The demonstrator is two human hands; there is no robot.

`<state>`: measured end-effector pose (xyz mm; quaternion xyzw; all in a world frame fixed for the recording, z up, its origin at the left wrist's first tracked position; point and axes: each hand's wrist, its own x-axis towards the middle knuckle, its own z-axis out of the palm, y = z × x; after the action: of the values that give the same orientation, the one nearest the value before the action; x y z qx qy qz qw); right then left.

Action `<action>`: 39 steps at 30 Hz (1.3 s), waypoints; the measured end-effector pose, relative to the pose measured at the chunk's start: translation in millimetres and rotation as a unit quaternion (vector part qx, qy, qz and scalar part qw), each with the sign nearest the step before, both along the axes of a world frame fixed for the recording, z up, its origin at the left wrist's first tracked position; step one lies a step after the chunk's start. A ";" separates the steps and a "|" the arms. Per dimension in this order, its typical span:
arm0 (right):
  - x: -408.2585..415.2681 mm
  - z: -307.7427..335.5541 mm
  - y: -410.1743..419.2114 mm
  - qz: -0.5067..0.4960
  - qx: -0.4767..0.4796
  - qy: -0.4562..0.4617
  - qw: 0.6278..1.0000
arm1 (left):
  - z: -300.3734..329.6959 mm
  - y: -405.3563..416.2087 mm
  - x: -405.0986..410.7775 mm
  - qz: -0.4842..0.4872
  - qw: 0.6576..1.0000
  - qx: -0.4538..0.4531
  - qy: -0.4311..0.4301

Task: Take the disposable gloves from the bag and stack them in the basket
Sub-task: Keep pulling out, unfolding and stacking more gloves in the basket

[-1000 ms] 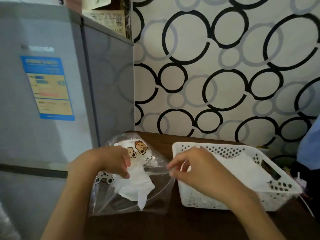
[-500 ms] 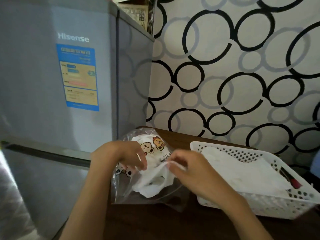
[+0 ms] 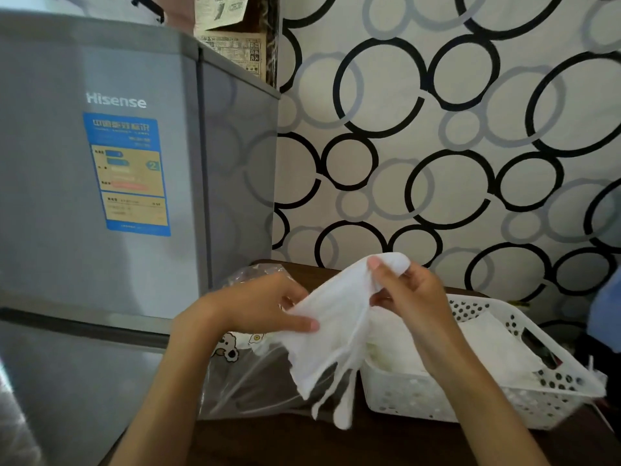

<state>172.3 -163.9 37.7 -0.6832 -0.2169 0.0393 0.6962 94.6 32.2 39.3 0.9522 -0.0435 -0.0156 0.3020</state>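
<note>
Glove out of the bag, not yet stacked.
Both hands' fingers (image 3: 311, 326) pinch the glove (image 3: 331, 334); next, lay it flat in the basket (image 3: 504, 403) just right.

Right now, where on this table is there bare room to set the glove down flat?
Bare wood shows along the near edge of the table, in front of the bag and the basket, between the forearms. A thin strip runs behind, by the wall. The basket already holds gloves. The middle is crowded: both hands hold a glove there.

A home: fridge (image 3: 100, 179) beside circle-patterned wallpaper (image 3: 453, 146)
</note>
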 end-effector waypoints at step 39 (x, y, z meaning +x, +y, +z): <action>21.2 21.9 -46.3 0.001 -0.053 -0.026 0.998 | 2.2 -59.7 23.8 0.064 0.952 -0.260 -0.150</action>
<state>193.6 -210.1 59.5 -0.7199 -0.2333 0.0336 0.6528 118.3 -27.5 41.4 0.8331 -0.0296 0.1584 0.5291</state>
